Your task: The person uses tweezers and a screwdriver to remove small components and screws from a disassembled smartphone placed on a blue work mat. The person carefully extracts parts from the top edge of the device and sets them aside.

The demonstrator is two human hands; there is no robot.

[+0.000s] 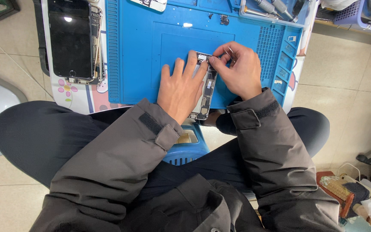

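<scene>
- The opened phone body [208, 88], its screen off and its boards bare, lay lengthwise on the blue work mat [142, 51], its near end at the mat's front edge, which sat at the table [82, 96] edge above the person's lap.
- The left hand [180, 88] lay flat across the phone body, fingers spread and pressing down, not closed round anything. It steadied the frame only by friction, so a slip of the palm would likely have let the body skid on the mat.
- The right hand [237, 68] was pinched at the phone's far end, holding a thin metal tool, seemingly tweezers [228, 52], whose working tip was hidden by the fingers. What the tip touched could not be told.
- Judged risk: a metal tip among open boards could have scratched a part or bridged contacts had the hand jerked.
- Judged risk: any small screw or part lifted there could have sprung free and dropped off the near edge into the lap or onto the tiled floor [344, 73], since the work sat close to that edge.
- A second phone with a dark screen [70, 38] rested on other opened phone parts at the table's left, partly off the mat; a sleeve or elbow could have knocked it.
- Tools [267, 6] lay in the tray at the mat's far right corner, well apart from both hands.
</scene>
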